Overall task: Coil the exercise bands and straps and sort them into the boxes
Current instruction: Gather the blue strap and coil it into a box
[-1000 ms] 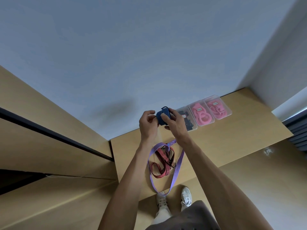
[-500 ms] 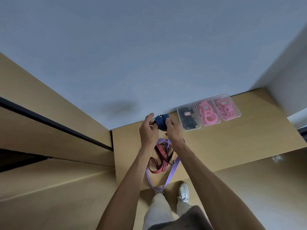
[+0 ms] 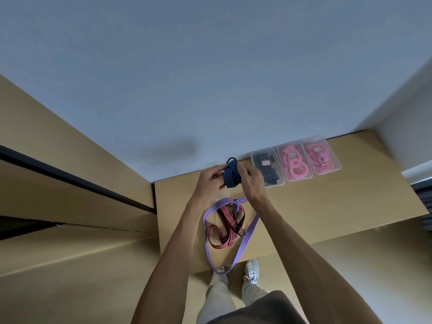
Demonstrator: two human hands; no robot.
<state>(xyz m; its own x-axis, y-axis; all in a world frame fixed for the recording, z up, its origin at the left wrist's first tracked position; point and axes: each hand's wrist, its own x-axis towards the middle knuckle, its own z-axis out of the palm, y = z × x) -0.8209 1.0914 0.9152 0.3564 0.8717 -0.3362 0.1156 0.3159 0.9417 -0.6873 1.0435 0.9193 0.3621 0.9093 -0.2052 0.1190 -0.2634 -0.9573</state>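
1. Since half a second ago the three boxes sit closer to your hands in the shot, and the blue bundle is up in front of the first one.
2. Your left hand (image 3: 208, 181) pinches the left side of the blue striped strap (image 3: 231, 175), fingers curled onto it.
3. That strap is a tight coil held above the table (image 3: 327, 206), with a black loop poking out the top.
4. Your right hand (image 3: 251, 181) grips the coil's right side.
5. Below your hands, a red striped strap (image 3: 225, 228) lies loose inside a purple band (image 3: 245, 239) that droops over the near edge.
6. Along the wall: a clear box of black gear (image 3: 268, 167), then two boxes of pink bands (image 3: 308, 160).
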